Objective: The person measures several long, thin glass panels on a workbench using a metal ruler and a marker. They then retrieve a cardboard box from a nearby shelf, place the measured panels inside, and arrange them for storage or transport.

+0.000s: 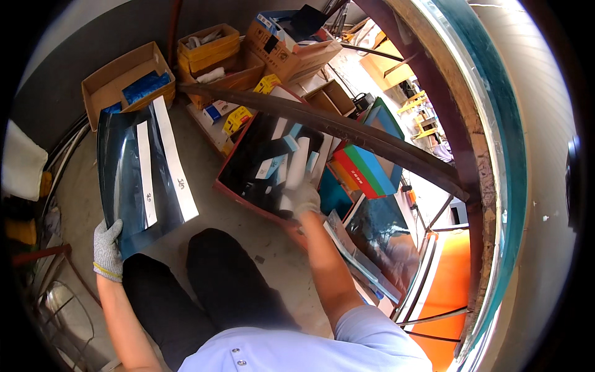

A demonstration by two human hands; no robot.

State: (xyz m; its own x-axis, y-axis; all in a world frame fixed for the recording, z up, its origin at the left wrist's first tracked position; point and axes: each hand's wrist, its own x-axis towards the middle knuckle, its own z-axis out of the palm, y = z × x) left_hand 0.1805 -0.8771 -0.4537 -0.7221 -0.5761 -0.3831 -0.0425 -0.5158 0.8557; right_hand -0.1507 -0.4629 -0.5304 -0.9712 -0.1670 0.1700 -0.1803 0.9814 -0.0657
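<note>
My left hand [109, 249], in a grey knitted glove, grips the lower left corner of a dark, glossy tinted sheet [121, 167]. Two white strips [175, 164] with handwritten marks lie lengthwise on that sheet. My right hand [304, 198], also gloved, reaches into a dark-lined, red-edged box [238, 180]. Inside are several white and pale blue strips and dark pieces. The right fingers are blurred at the lower end of a white strip [298, 162]; whether they hold it cannot be made out.
A dark metal bar [347, 131] crosses diagonally above the box. Open cardboard boxes [124, 77] stand along the far wall, with small yellow boxes [237, 120] nearby. Flat glossy panels [387, 242] lean right of my right arm. An orange panel [441, 279] stands farther right, beside a curved frame.
</note>
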